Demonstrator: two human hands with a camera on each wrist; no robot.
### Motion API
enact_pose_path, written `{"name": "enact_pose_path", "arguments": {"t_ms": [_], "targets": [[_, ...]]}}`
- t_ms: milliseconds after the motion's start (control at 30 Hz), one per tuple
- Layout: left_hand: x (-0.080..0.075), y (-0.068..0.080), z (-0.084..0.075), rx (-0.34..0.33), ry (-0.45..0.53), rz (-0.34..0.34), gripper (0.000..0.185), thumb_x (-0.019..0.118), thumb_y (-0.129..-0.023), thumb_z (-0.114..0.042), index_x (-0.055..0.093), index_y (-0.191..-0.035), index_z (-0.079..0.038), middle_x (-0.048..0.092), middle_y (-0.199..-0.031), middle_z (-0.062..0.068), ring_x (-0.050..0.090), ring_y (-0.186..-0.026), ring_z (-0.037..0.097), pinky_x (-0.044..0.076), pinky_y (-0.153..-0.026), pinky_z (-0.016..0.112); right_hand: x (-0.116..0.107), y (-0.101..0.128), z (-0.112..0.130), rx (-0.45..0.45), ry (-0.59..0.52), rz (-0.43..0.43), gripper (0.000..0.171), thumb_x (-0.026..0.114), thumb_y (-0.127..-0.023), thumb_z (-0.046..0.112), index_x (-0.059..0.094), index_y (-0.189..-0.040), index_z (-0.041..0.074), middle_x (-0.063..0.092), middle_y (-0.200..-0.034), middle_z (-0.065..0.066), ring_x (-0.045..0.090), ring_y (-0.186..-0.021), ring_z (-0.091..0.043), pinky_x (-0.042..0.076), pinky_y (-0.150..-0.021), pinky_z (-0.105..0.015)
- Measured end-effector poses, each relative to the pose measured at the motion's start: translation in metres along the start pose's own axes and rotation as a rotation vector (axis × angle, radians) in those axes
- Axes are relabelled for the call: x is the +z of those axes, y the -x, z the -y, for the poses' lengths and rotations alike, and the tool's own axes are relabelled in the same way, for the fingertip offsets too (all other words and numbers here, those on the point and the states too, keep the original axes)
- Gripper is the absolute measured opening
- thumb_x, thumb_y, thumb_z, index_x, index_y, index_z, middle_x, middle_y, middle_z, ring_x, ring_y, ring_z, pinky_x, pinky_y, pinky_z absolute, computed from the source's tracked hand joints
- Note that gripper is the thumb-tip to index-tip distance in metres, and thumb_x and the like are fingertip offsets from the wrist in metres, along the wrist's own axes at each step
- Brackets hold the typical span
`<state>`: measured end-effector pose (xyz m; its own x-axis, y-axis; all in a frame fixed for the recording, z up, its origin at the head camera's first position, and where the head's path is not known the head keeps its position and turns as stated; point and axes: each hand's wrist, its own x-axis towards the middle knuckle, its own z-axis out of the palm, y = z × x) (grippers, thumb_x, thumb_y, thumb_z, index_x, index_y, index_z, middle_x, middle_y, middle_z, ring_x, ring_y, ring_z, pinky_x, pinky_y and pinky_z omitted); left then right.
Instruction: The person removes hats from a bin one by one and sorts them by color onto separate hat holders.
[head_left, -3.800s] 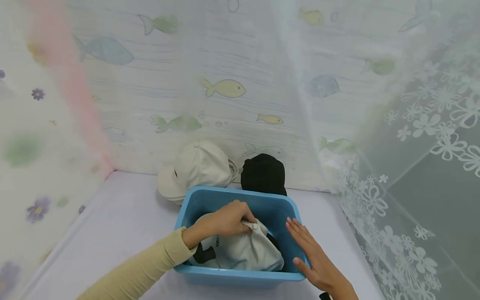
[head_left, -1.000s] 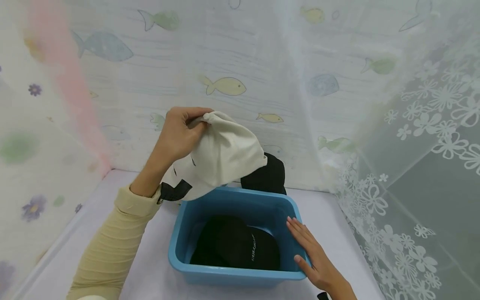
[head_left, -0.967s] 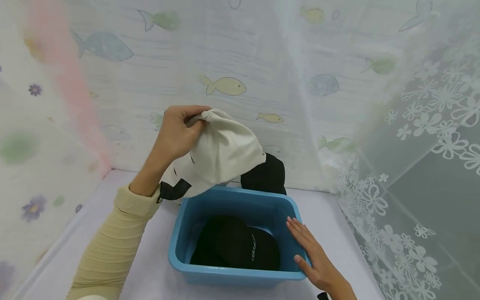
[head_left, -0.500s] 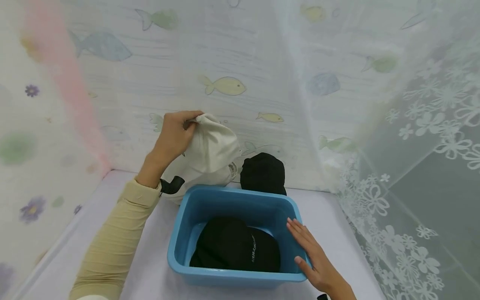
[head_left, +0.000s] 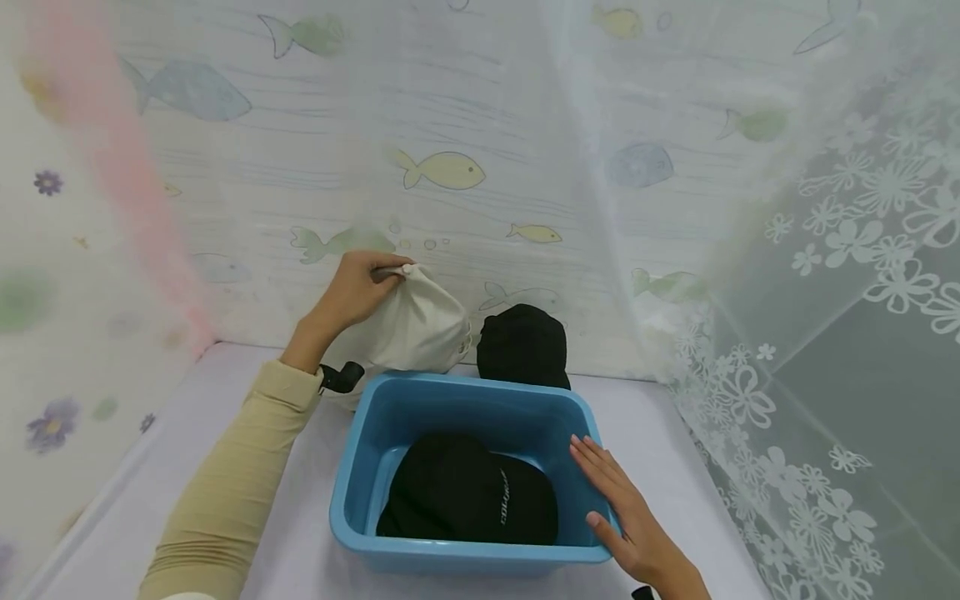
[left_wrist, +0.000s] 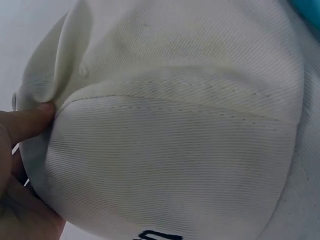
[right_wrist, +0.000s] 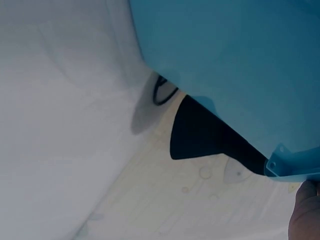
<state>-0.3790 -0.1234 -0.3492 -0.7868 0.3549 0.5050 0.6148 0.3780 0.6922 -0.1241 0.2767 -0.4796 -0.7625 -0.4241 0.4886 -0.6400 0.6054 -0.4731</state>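
White cap [head_left: 429, 333] has dropped lower now behind the left rear edge of the blue tub [head_left: 465, 558], pinched at its crown in the left hand's [head_left: 358, 290] grip, thumb and fingers closed and the sleeved forearm [head_left: 232, 475] slanting up and forward. That leaves one black cap [head_left: 461, 492] showing inside the tub (a second black cap [head_left: 522, 346] stands behind), and out at far right the right hand [head_left: 628, 521], straight-fingered, lies along the rim with nothing grasped, steadying it by the look of things.
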Motion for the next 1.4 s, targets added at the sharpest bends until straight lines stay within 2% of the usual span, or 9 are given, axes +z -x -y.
{"name": "enact_pose_path", "arguments": {"t_ms": [267, 567, 733, 867, 1100, 1400], "targets": [[0.001, 0.001, 0.016, -0.033, 0.073, -0.025, 0.029, 0.067, -0.097, 0.0, 0.071, -0.125, 0.001, 0.069, -0.125, 0.021, 0.066, -0.112, 0.035, 0.054, -0.097, 0.048, 0.0, -0.001, -0.001, 0.009, -0.017, -0.002, 0.066, 0.056, -0.092, 0.008, 0.038, -0.155, -0.002, 0.038, -0.159, -0.023, 0.024, -0.155, -0.029, 0.005, -0.126, -0.022], [0.0, 0.003, 0.034, -0.17, 0.035, 0.034, 0.034, 0.065, -0.1, -0.007, 0.066, -0.133, 0.001, 0.061, -0.139, 0.024, 0.053, -0.132, 0.041, 0.042, -0.111, 0.056, 0.005, 0.0, -0.001, 0.02, -0.034, 0.002, 0.065, 0.056, -0.093, 0.008, 0.038, -0.155, -0.001, 0.037, -0.16, -0.021, 0.023, -0.155, -0.027, 0.005, -0.125, -0.021], [0.002, 0.004, 0.045, -0.201, 0.036, 0.087, 0.04, 0.064, -0.101, -0.014, 0.062, -0.139, -0.002, 0.054, -0.147, 0.021, 0.045, -0.14, 0.041, 0.037, -0.115, 0.057, 0.007, 0.0, -0.001, 0.026, -0.031, -0.003, 0.067, 0.056, -0.092, 0.007, 0.037, -0.156, 0.001, 0.038, -0.16, -0.021, 0.023, -0.155, -0.026, 0.005, -0.125, -0.021], [0.003, 0.005, 0.053, -0.202, 0.054, 0.125, 0.043, 0.064, -0.101, -0.019, 0.06, -0.141, -0.004, 0.051, -0.151, 0.019, 0.043, -0.142, 0.039, 0.037, -0.115, 0.057, 0.007, 0.0, -0.001, 0.025, -0.031, -0.01, 0.067, 0.056, -0.092, 0.006, 0.038, -0.156, 0.001, 0.037, -0.161, -0.02, 0.024, -0.155, -0.029, 0.006, -0.125, -0.021], [0.005, 0.006, 0.067, -0.191, 0.061, 0.127, 0.047, 0.064, -0.101, -0.026, 0.059, -0.144, -0.007, 0.049, -0.153, 0.017, 0.039, -0.145, 0.038, 0.033, -0.118, 0.058, 0.008, -0.003, -0.002, 0.019, -0.029, -0.012, 0.067, 0.056, -0.092, 0.007, 0.037, -0.156, 0.001, 0.037, -0.161, -0.02, 0.024, -0.155, -0.026, 0.007, -0.126, -0.022], [0.017, 0.009, 0.078, -0.078, 0.041, 0.139, 0.048, 0.061, -0.103, -0.025, 0.054, -0.148, -0.009, 0.05, -0.152, 0.016, 0.041, -0.144, 0.037, 0.032, -0.118, 0.056, 0.005, 0.002, -0.003, 0.053, -0.01, 0.007, 0.067, 0.054, -0.093, 0.005, 0.034, -0.157, -0.001, 0.034, -0.161, -0.023, 0.02, -0.156, -0.023, 0.004, -0.125, -0.019]]}}
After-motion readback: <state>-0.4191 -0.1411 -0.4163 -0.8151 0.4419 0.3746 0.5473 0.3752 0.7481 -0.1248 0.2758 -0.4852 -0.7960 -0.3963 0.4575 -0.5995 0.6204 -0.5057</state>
